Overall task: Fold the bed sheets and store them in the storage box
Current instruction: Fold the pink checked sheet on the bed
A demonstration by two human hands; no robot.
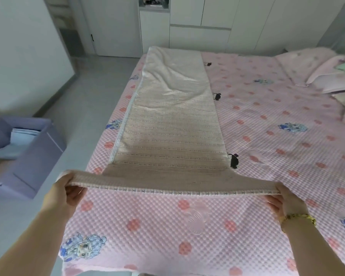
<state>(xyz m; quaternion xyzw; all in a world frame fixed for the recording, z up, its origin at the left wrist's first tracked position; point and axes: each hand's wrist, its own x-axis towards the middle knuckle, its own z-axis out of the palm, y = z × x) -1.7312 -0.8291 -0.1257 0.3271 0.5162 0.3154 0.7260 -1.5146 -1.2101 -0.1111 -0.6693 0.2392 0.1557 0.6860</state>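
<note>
Sheet point(171, 120), beige and folded into a long narrow strip, runs up the middle of the frame along the left side of the pink bed point(267, 136), laid flat, probably so the next fold stays square. At the middle left, on the floor, the purple storage box point(38, 156) stands open with pale blue folded cloth point(22, 136) inside. The left hand point(65, 193) and right hand point(285, 200) each pinch a near corner between thumb and curled fingers point(76, 193), lifting that end taut, likely to carry it toward the far end.
</note>
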